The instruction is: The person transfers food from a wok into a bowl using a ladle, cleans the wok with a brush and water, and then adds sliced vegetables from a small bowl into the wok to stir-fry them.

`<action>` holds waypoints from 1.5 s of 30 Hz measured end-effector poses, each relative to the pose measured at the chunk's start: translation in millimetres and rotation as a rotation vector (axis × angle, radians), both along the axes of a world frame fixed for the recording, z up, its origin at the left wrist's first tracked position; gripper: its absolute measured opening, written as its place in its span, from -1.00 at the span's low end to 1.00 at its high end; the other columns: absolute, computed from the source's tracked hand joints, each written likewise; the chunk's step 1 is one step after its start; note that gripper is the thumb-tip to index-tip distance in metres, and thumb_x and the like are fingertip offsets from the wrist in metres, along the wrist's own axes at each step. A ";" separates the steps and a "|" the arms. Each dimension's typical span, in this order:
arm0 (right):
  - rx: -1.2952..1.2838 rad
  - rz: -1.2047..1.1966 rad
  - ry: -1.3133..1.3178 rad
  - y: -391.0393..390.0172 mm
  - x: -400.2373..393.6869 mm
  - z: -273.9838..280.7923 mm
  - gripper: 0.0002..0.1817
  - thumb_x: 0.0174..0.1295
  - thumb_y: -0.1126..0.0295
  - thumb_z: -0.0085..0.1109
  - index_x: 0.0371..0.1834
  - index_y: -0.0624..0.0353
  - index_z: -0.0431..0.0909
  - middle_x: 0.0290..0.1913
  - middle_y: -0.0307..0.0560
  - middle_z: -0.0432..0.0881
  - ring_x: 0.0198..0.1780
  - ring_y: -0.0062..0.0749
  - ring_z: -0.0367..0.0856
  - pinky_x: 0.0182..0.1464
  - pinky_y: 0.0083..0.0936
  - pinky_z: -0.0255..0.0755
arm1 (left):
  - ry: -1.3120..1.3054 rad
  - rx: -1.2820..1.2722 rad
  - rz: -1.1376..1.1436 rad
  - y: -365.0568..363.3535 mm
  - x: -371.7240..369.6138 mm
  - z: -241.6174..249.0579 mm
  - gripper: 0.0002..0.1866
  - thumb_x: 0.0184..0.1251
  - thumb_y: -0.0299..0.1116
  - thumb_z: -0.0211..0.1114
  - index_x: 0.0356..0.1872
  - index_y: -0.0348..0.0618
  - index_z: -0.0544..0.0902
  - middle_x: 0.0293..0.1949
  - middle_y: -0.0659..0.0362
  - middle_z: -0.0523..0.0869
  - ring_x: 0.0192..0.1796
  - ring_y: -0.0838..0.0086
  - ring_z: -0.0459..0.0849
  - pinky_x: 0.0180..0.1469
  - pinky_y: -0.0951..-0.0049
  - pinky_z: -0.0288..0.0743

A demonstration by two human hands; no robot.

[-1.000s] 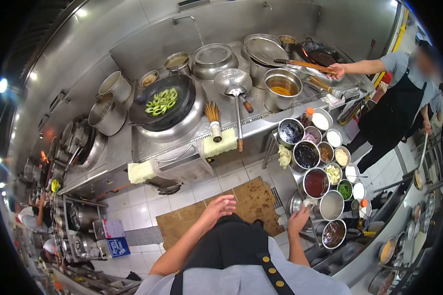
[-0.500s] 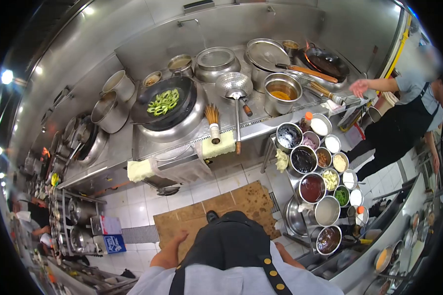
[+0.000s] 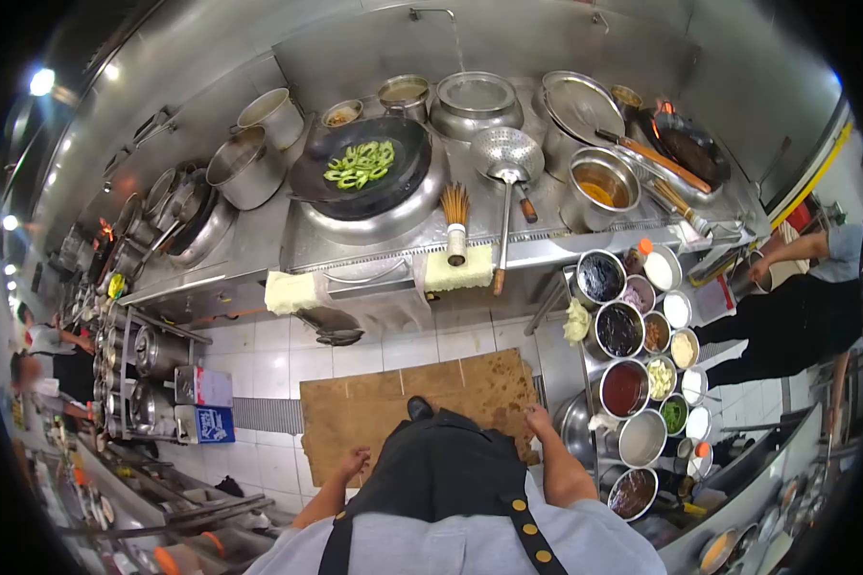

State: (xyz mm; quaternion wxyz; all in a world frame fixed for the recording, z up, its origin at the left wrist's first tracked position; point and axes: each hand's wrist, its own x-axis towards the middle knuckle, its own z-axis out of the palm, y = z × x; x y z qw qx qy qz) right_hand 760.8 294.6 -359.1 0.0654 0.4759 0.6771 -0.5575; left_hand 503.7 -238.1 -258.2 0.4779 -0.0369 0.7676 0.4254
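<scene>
My left hand [image 3: 355, 464] hangs beside my dark apron, over the brown floor mat [image 3: 355, 401]; its fingers are loosely curled and too small to read. On the other side, my right hand [image 3: 538, 420] is low over the mat's right part, fingers bent, with whatever it may hold hidden. Neither touches the stove. Sliced green vegetables [image 3: 360, 165] lie in a black wok [image 3: 312, 177] on the steel range. In front of me are a bamboo brush [image 3: 455, 225], a perforated skimmer [image 3: 506, 151] and a long-handled ladle [image 3: 504, 230].
Sauce and ingredient bowls, including a red sauce bowl [image 3: 624, 388], fill a rack at the right. A steel pot [image 3: 604, 182] of amber liquid stands on the range. A co-worker [image 3: 796, 311] is at the far right. Folded yellow cloths [image 3: 293, 292] lie on the range's front edge.
The view has turned, shifting the range rightward. My right hand has come into view from beside my body. Water now runs from the faucet. The co-worker's arm is lower, near a metal pot.
</scene>
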 end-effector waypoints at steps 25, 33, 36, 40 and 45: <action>-0.343 -0.406 0.700 120.0 -410.8 319.2 -0.81 0.39 0.18 0.09 -0.22 -0.01 0.35 -0.59 -0.34 0.33 -0.66 -0.59 0.28 -0.62 -0.45 0.29 | 0.053 -0.050 0.348 4.2 -100.1 61.3 -0.66 0.32 -0.37 0.16 0.11 -0.15 0.47 -0.38 0.18 0.61 -0.50 0.39 0.59 -0.54 0.23 0.51; -0.503 -0.167 0.841 198.8 -486.6 397.4 -0.75 0.33 0.11 0.20 -0.25 -0.03 0.37 -0.59 -0.37 0.32 -0.64 -0.64 0.31 -0.66 -0.52 0.24 | 0.124 0.004 0.529 37.7 -80.3 48.1 -0.68 0.32 -0.37 0.16 0.07 -0.21 0.49 -0.40 0.20 0.60 -0.53 0.42 0.57 -0.51 0.38 0.50; -0.239 -0.173 0.803 258.6 -534.0 402.6 -0.75 0.32 0.20 0.21 -0.19 0.02 0.34 -0.59 -0.33 0.34 -0.68 -0.60 0.32 -0.72 -0.53 0.22 | 0.135 -0.024 0.527 54.2 -66.8 44.6 -0.68 0.32 -0.37 0.16 0.06 -0.22 0.50 -0.40 0.20 0.60 -0.53 0.43 0.57 -0.50 0.39 0.50; 0.170 -0.134 0.562 326.8 -594.9 387.0 -0.71 0.30 0.37 0.11 -0.03 0.16 0.24 -0.65 -0.24 0.33 -0.76 -0.52 0.31 -0.80 -0.48 0.16 | 0.131 -0.062 0.552 76.4 -42.0 42.2 -0.68 0.32 -0.37 0.16 0.06 -0.24 0.50 -0.40 0.19 0.60 -0.53 0.43 0.57 -0.50 0.40 0.49; 0.262 -0.101 0.409 364.4 -645.7 381.9 -0.81 0.32 0.39 0.06 -0.12 0.21 0.31 -0.72 -0.26 0.29 -0.75 -0.50 0.31 -0.78 -0.45 0.16 | 0.115 -0.127 0.583 92.5 -17.6 51.6 -0.68 0.32 -0.37 0.16 0.06 -0.25 0.50 -0.40 0.19 0.60 -0.53 0.43 0.57 -0.50 0.42 0.49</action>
